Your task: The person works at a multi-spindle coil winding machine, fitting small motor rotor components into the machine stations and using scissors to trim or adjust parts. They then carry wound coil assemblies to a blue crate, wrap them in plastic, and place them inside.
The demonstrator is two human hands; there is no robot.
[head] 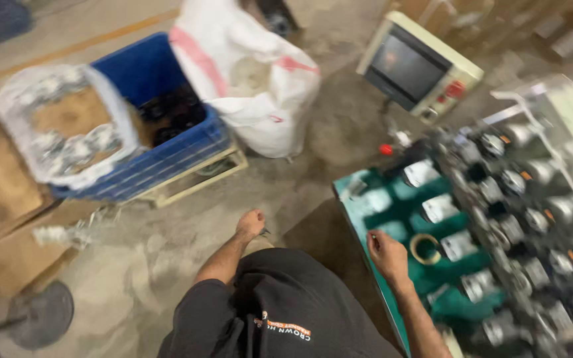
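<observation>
Motion blur softens most of this downward view, so small detail is hard to read. The right hand (387,255) rests at the near left edge of a green-topped metal workbench (402,205), fingers curled in; something small may be pinched in them, but I cannot tell whether it grips anything. Just right of it on the green surface lies a tan roll of adhesive tape (426,248), flat and within easy reach. Farther right, rows of dark cylindrical machine parts with pale labels (499,199) sit in ordered lines, apparently on a fixture.

The left hand (251,224) hangs low beside the body over the grey concrete floor (167,252), loosely closed and apparently empty, touching nothing.

Far left stands a blue plastic crate (160,132) raised on a pale frame, dark pieces heaped inside; a clear plastic bag holding a brown board (67,126) leans on its left rim. A white woven sack with red markings (253,73) slumps against the crate's right side. Beyond the bench, a cream-cased control screen (419,66) tilts toward the worker.
</observation>
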